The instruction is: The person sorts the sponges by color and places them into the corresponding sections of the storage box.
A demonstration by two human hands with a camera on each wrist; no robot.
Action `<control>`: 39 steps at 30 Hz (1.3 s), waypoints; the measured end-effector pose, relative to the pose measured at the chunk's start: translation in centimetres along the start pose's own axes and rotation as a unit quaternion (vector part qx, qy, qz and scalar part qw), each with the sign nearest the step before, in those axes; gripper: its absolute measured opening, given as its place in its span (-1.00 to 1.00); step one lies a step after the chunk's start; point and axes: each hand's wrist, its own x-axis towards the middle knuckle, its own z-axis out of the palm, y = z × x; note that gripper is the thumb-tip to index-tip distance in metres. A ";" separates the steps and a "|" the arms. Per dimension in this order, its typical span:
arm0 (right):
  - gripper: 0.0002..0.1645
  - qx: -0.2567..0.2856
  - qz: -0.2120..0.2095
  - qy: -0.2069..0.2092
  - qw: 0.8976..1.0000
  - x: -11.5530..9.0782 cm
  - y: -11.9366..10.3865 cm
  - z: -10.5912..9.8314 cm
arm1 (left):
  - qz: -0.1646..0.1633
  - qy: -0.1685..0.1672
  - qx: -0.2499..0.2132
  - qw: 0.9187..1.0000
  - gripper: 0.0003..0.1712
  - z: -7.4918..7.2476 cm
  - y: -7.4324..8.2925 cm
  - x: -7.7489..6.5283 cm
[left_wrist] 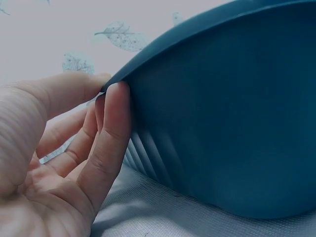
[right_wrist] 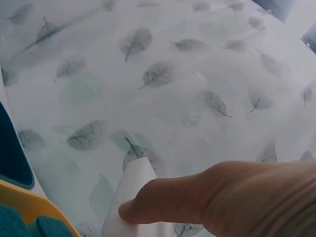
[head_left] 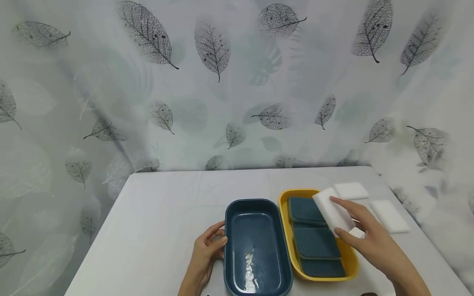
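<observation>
My left hand pinches the left rim of a deep blue rectangular tray; nothing lies inside it. In the left wrist view, the thumb presses the rim from above while the index finger bears on the outer wall. Over the yellow tray, my right hand holds a white sponge block, tilted, between thumb and fingers. The right wrist view has the thumb flat on the same white sponge block. Dark green scouring pads lie in the yellow tray beneath.
More white sponge blocks lie on the white table to the right of the yellow tray. The two trays stand side by side, close together. Behind the table hangs a leaf-patterned curtain. A small dark object shows at the bottom edge.
</observation>
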 end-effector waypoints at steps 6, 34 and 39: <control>-0.13 -0.012 -0.068 -0.011 0.998 1.1 -3.4 2.4 | -0.001 -0.003 -0.005 1.000 -0.33 0.1 -0.1 0.2; -0.30 -0.166 -0.111 -0.299 0.933 2.8 -6.2 14.8 | -0.019 -0.033 -0.021 0.999 -0.29 0.6 -0.1 0.1; -0.30 -0.157 -0.130 -0.297 0.933 2.7 -5.7 15.3 | -0.022 -0.034 -0.012 0.999 -0.30 0.5 0.0 0.0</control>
